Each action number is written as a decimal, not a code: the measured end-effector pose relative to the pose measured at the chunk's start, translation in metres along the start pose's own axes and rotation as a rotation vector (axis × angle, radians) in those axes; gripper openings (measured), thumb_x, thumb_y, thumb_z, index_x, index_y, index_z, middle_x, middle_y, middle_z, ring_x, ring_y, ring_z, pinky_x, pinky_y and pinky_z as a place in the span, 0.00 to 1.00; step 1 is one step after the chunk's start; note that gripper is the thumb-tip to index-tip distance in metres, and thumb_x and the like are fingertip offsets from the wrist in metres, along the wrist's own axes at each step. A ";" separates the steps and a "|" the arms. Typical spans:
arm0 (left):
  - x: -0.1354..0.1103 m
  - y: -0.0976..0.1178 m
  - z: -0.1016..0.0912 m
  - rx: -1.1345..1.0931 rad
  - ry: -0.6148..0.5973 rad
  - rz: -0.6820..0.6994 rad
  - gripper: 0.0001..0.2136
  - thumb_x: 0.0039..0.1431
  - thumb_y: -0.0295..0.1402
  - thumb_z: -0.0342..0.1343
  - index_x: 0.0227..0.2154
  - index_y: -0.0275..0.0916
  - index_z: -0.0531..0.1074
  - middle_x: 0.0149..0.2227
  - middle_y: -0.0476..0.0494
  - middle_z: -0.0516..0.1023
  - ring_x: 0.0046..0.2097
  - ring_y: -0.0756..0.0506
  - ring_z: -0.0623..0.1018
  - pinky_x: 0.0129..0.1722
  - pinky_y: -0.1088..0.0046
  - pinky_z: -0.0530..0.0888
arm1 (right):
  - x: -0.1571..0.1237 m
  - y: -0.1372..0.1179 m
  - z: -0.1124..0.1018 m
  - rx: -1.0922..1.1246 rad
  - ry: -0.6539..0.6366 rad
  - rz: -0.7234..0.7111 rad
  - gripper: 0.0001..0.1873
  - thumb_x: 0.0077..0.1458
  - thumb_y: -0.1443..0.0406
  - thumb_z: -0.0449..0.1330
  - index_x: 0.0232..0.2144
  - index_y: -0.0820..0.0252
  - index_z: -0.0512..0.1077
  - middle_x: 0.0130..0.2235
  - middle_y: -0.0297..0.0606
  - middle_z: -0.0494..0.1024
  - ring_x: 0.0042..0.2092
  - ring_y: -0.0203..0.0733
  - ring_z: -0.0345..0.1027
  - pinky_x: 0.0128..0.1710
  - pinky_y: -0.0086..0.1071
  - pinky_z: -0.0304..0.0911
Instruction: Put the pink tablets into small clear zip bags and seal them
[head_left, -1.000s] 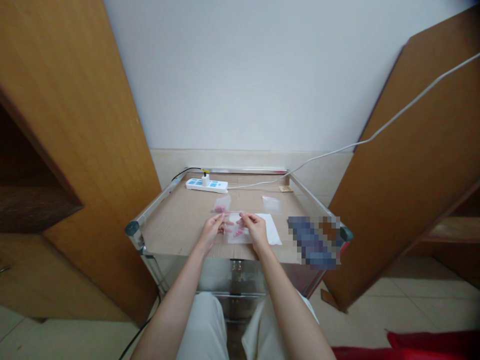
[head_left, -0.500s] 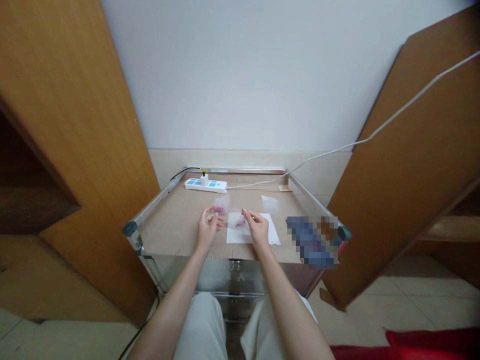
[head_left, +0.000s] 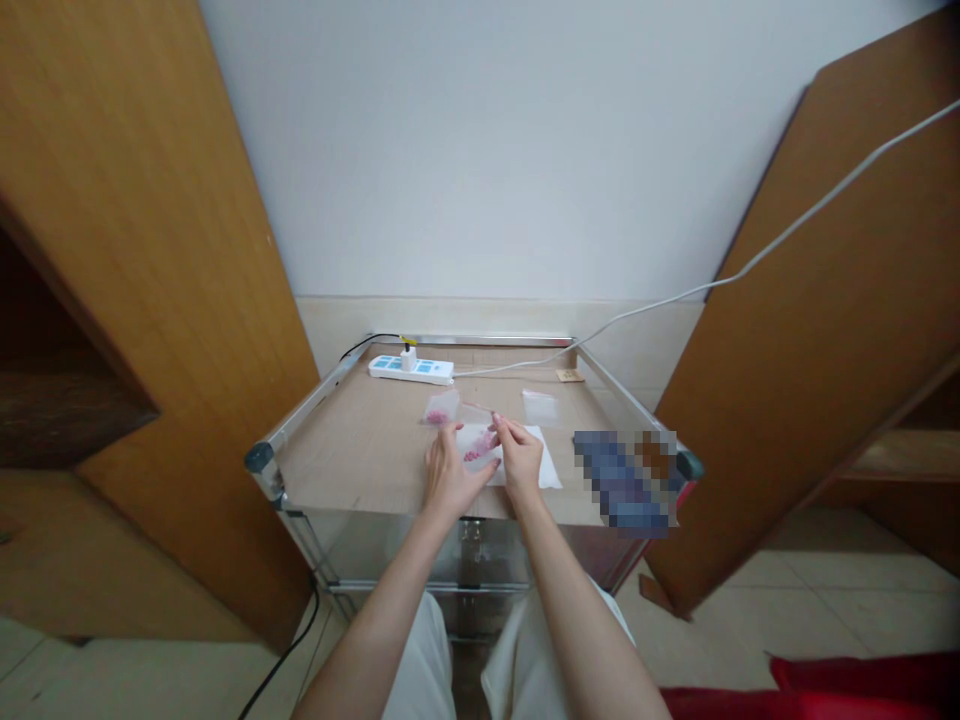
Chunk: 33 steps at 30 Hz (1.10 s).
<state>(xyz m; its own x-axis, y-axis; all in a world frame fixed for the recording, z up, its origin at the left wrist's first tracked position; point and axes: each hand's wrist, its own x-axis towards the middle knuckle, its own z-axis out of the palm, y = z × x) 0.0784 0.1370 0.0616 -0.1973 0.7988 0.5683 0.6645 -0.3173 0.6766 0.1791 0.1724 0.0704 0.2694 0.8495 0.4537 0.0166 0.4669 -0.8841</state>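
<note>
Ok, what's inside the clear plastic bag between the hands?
Pink pieces show through the clear plastic bag, held by the left hand and right hand. They're too small to identify, and the hands cover the rest of the bag's contents.

A pixelated patch (head_left: 625, 484) is blurring whatever lies at the right of the tabletop (head_left: 360, 460), while the right hand's fingers (head_left: 504, 428) are partly hiding the tiny pink pieces (head_left: 481, 445) inside the clear plastic bag (head_left: 469, 437).

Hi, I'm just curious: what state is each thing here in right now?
Clear plastic bag: pink pieces inside, held up
Right hand: pinching that bag
Left hand: against its edge
Second bag: lying down, pink contents
Power strip: one plug inserted
Wooden cabinet doors: open
</note>
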 end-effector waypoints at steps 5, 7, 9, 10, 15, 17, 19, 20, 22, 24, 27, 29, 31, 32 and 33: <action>-0.001 0.000 0.007 -0.066 0.047 0.044 0.24 0.40 0.32 0.56 0.43 0.39 0.55 0.41 0.40 0.63 0.44 0.43 0.66 0.42 0.67 0.64 | -0.001 0.000 0.003 0.061 -0.040 0.035 0.14 0.44 0.58 0.55 0.24 0.63 0.73 0.23 0.36 0.72 0.25 0.35 0.62 0.28 0.28 0.59; 0.000 -0.001 0.006 -0.073 0.072 0.072 0.23 0.41 0.30 0.55 0.42 0.38 0.55 0.42 0.39 0.62 0.45 0.43 0.65 0.42 0.67 0.64 | -0.001 0.000 0.004 0.110 -0.060 0.093 0.16 0.44 0.58 0.55 0.32 0.63 0.72 0.26 0.37 0.73 0.24 0.34 0.62 0.28 0.28 0.59; 0.003 -0.003 0.003 -0.061 0.087 0.091 0.23 0.41 0.30 0.55 0.43 0.37 0.55 0.42 0.39 0.61 0.46 0.43 0.64 0.44 0.66 0.63 | 0.000 0.001 0.003 0.156 -0.066 0.148 0.20 0.44 0.57 0.55 0.38 0.63 0.70 0.27 0.37 0.74 0.23 0.33 0.62 0.27 0.29 0.60; 0.006 -0.004 0.002 -0.051 0.091 0.093 0.24 0.41 0.30 0.55 0.43 0.37 0.55 0.43 0.39 0.61 0.46 0.43 0.63 0.44 0.66 0.63 | 0.000 0.002 0.002 0.171 -0.060 0.162 0.22 0.44 0.57 0.55 0.40 0.63 0.69 0.27 0.37 0.74 0.23 0.33 0.63 0.27 0.29 0.60; 0.030 -0.020 -0.008 0.030 0.151 0.064 0.23 0.41 0.30 0.54 0.43 0.39 0.55 0.42 0.42 0.61 0.45 0.44 0.64 0.44 0.65 0.63 | 0.003 0.006 -0.008 0.171 0.011 0.126 0.20 0.44 0.56 0.55 0.35 0.66 0.70 0.27 0.38 0.73 0.23 0.32 0.63 0.27 0.29 0.60; 0.044 -0.028 -0.011 0.069 0.172 0.066 0.23 0.40 0.30 0.55 0.42 0.38 0.56 0.42 0.42 0.61 0.45 0.44 0.64 0.45 0.65 0.63 | 0.004 0.007 -0.010 0.168 0.025 0.112 0.19 0.44 0.56 0.55 0.33 0.65 0.71 0.26 0.37 0.73 0.22 0.32 0.62 0.26 0.29 0.60; 0.059 -0.035 -0.012 0.117 0.189 0.053 0.22 0.40 0.31 0.55 0.41 0.38 0.57 0.41 0.42 0.62 0.45 0.43 0.64 0.45 0.65 0.63 | 0.004 0.007 -0.011 0.167 0.032 0.111 0.18 0.44 0.56 0.55 0.32 0.65 0.71 0.26 0.37 0.73 0.22 0.32 0.62 0.26 0.28 0.60; 0.067 -0.039 -0.012 0.143 0.193 0.043 0.22 0.39 0.31 0.54 0.41 0.37 0.57 0.41 0.41 0.62 0.46 0.43 0.64 0.45 0.65 0.62 | 0.004 0.007 -0.011 0.168 0.035 0.114 0.18 0.44 0.56 0.55 0.31 0.65 0.71 0.25 0.36 0.72 0.22 0.31 0.62 0.26 0.28 0.59; 0.082 -0.044 -0.010 0.203 0.179 0.023 0.22 0.40 0.32 0.54 0.41 0.36 0.58 0.41 0.40 0.62 0.46 0.42 0.64 0.46 0.66 0.62 | 0.004 0.005 -0.010 0.173 0.036 0.124 0.17 0.44 0.56 0.55 0.31 0.65 0.71 0.25 0.36 0.72 0.21 0.31 0.61 0.25 0.28 0.59; 0.095 -0.049 -0.006 0.264 0.152 -0.016 0.21 0.40 0.34 0.54 0.41 0.35 0.58 0.41 0.39 0.63 0.46 0.42 0.64 0.46 0.66 0.61 | 0.004 0.004 -0.010 0.178 0.032 0.130 0.17 0.44 0.57 0.55 0.31 0.65 0.71 0.25 0.36 0.72 0.21 0.31 0.61 0.25 0.28 0.59; 0.109 -0.054 0.003 0.344 0.079 -0.096 0.21 0.41 0.37 0.53 0.39 0.34 0.59 0.40 0.39 0.64 0.46 0.42 0.64 0.46 0.67 0.60 | 0.006 0.004 -0.010 0.180 0.029 0.125 0.16 0.44 0.58 0.55 0.30 0.65 0.71 0.25 0.35 0.71 0.21 0.31 0.61 0.25 0.27 0.59; 0.114 -0.057 0.010 0.391 0.019 -0.163 0.19 0.41 0.38 0.52 0.38 0.35 0.60 0.40 0.39 0.65 0.46 0.42 0.64 0.45 0.68 0.61 | 0.007 0.006 -0.011 0.179 0.032 0.123 0.16 0.44 0.58 0.55 0.30 0.65 0.70 0.25 0.35 0.71 0.21 0.31 0.61 0.24 0.27 0.59; 0.117 -0.060 0.015 0.438 -0.038 -0.209 0.19 0.42 0.39 0.51 0.37 0.34 0.61 0.40 0.37 0.65 0.46 0.41 0.65 0.45 0.67 0.60 | 0.008 0.009 -0.012 0.175 0.036 0.124 0.16 0.45 0.57 0.55 0.31 0.65 0.70 0.25 0.35 0.71 0.21 0.31 0.61 0.24 0.27 0.59; 0.118 -0.062 0.017 0.459 -0.064 -0.225 0.18 0.42 0.39 0.50 0.37 0.34 0.61 0.40 0.36 0.66 0.46 0.41 0.65 0.44 0.67 0.60 | 0.009 0.010 -0.013 0.170 0.039 0.125 0.16 0.45 0.57 0.55 0.31 0.65 0.70 0.25 0.36 0.71 0.21 0.31 0.61 0.24 0.27 0.59; 0.119 -0.063 0.019 0.479 -0.087 -0.237 0.18 0.43 0.40 0.49 0.37 0.34 0.62 0.40 0.36 0.66 0.46 0.40 0.65 0.44 0.66 0.60 | 0.010 0.011 -0.013 0.165 0.042 0.127 0.16 0.45 0.57 0.55 0.31 0.65 0.70 0.25 0.36 0.71 0.21 0.31 0.61 0.24 0.27 0.59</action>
<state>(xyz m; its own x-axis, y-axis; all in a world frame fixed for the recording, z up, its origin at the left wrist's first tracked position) 0.0269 0.2616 0.0773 -0.3349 0.8660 0.3714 0.8673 0.1292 0.4808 0.1946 0.1825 0.0638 0.2996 0.8946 0.3317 -0.1770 0.3937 -0.9020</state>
